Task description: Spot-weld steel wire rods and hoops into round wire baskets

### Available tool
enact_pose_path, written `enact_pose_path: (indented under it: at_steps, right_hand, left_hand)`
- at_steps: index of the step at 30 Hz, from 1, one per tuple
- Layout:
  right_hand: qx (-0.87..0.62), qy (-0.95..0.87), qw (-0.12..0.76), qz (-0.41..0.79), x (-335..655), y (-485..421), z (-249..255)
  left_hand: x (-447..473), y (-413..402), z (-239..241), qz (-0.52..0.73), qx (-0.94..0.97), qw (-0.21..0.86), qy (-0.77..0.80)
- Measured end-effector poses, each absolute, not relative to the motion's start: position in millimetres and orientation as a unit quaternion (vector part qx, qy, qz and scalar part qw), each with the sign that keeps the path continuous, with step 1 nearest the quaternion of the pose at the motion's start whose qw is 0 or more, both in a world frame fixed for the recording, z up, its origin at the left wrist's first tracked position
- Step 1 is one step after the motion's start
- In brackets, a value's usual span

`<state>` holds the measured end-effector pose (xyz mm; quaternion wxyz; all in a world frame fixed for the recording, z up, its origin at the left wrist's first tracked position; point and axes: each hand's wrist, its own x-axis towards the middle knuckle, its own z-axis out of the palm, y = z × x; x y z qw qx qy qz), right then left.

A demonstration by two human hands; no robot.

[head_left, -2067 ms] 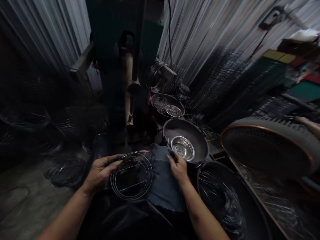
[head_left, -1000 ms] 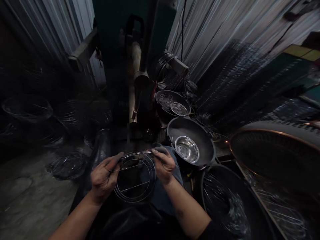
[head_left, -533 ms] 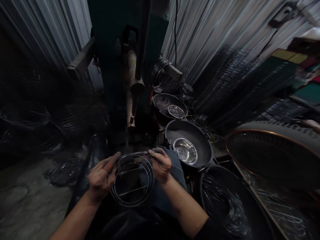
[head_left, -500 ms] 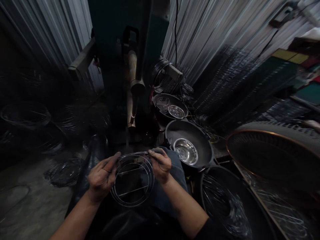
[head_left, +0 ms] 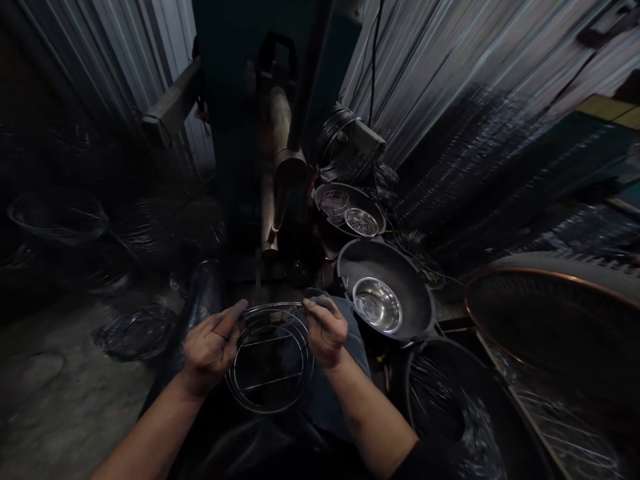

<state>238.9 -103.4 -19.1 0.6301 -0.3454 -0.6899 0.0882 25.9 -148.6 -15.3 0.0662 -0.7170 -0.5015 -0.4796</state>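
Note:
A round wire rack point(head_left: 271, 381) made of thin metal rings with two straight crossbars hangs over my lap. My left hand point(head_left: 213, 343) pinches its upper left rim between thumb and fingers. On the other side, my right hand point(head_left: 326, 328) grips the upper right rim, thumb along the wire. The near part of the rack tilts down toward me. Just beyond my right hand, a shiny steel bowl point(head_left: 377, 305) sits in a dark round pan point(head_left: 416, 293).
Ahead stands a dark green machine point(head_left: 230, 87) with a tubular arm point(head_left: 283, 120) pointing toward me. A smaller pan point(head_left: 325, 193), wire coils point(head_left: 333, 143) and a large basin holding wire rings point(head_left: 445, 400) line the right. Wire bundles point(head_left: 133, 330) lie on the left floor.
The view has turned slightly left, so the surroundings sit farther right in it. Both hands keep their hold on the wire rack, which has barely moved.

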Motion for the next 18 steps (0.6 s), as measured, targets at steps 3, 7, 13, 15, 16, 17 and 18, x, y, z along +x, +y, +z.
enact_pose_path:
  at_steps: [3, 7, 13, 15, 16, 17, 18]
  right_hand:
    - [-0.34, -0.697, 0.627, 0.081, 239.2, -102.4, -19.1]
    - [-0.343, -0.706, 0.617, 0.054, 240.7, -101.5, -20.4]
    - [-0.358, -0.712, 0.602, 0.054, 240.1, -94.9, -13.9]
    - [-0.363, -0.718, 0.589, 0.072, 239.6, -87.8, -4.9]
    - [-0.371, -0.723, 0.577, 0.079, 239.5, -83.1, 0.8]
    - [-0.382, -0.728, 0.564, 0.081, 239.3, -77.7, 7.1]
    - [-0.395, -0.731, 0.55, 0.082, 239.2, -71.9, 13.6]
  left_hand:
    - [25.5, -147.8, -13.6, -0.47, -0.723, 0.065, -0.503]
    - [26.1, -146.9, -16.3, -0.476, -0.725, 0.076, -0.491]
    - [24.6, -136.4, -15.8, -0.47, -0.732, 0.103, -0.482]
    - [24.9, -126.9, -8.4, -0.478, -0.732, 0.11, -0.474]
    - [25.6, -121.1, -3.6, -0.485, -0.727, 0.109, -0.473]
    - [26.5, -114.9, 1.7, -0.494, -0.721, 0.103, -0.475]
    - [27.7, -108.6, 7.1, -0.504, -0.713, 0.092, -0.479]
